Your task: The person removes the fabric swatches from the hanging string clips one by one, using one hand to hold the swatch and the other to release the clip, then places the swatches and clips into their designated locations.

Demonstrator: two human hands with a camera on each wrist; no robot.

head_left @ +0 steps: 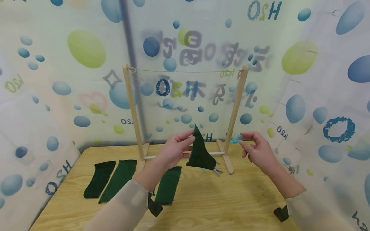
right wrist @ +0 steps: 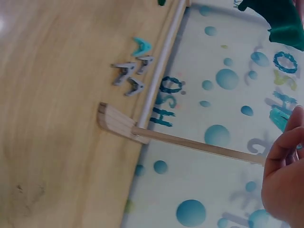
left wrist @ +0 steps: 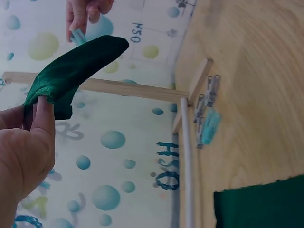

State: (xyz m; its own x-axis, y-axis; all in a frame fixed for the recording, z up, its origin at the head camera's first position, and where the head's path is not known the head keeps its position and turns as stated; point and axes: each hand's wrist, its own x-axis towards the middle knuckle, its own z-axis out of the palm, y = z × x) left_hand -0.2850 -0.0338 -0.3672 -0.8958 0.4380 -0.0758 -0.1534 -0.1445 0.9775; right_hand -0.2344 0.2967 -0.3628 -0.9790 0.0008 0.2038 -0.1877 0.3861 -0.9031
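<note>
My left hand (head_left: 174,147) pinches a dark green piece of cloth (head_left: 200,155) by its upper edge, lifted above the table. The cloth hangs down and spreads out toward the right. In my right hand (head_left: 258,152), a light-blue clothespin (head_left: 235,139) is pinched between thumb and fingers, a short way to the right of the cloth. Behind both hands stands a wooden frame (head_left: 235,106) with a thin string (head_left: 185,71) tied between its two posts. The string carries nothing.
On the left of the wooden table (head_left: 219,205) lie more green cloth pieces (head_left: 99,179), laid flat. Several grey clothespins (right wrist: 124,71) and one blue clothespin (right wrist: 141,46) lie near the frame's right foot (right wrist: 116,121). A white bar (left wrist: 186,161) joins the feet. Patterned curtains surround the table.
</note>
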